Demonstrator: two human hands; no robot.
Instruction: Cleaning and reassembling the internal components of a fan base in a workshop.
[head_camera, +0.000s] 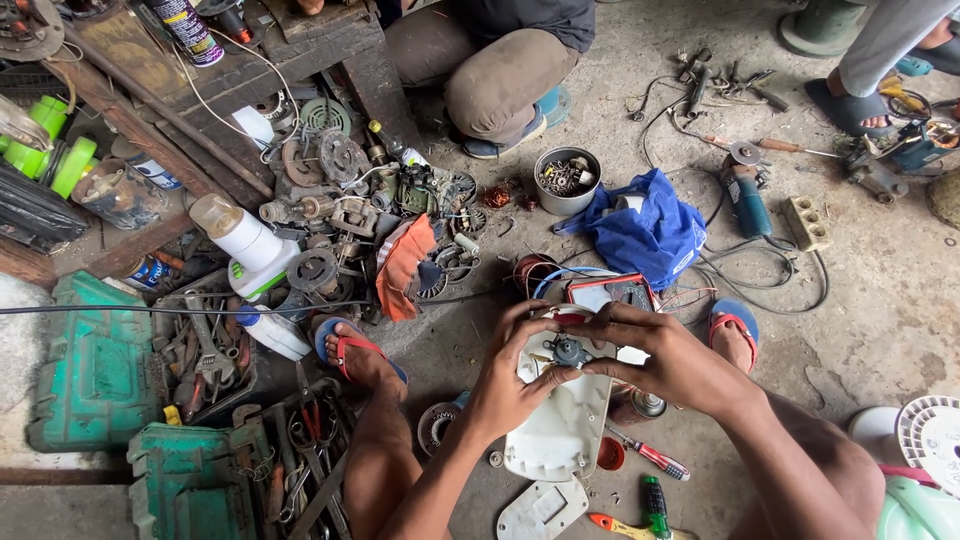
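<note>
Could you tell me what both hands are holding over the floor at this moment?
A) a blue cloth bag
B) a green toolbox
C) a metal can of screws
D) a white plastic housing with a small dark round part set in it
D: the left hand and right hand grip the white plastic housing around its small dark round part.

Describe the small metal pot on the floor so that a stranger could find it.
Start at the blue cloth bag crumpled on the concrete floor. Immediately to its left stands the metal pot, round, open-topped and full of small metal parts, the only upright container there.
</note>
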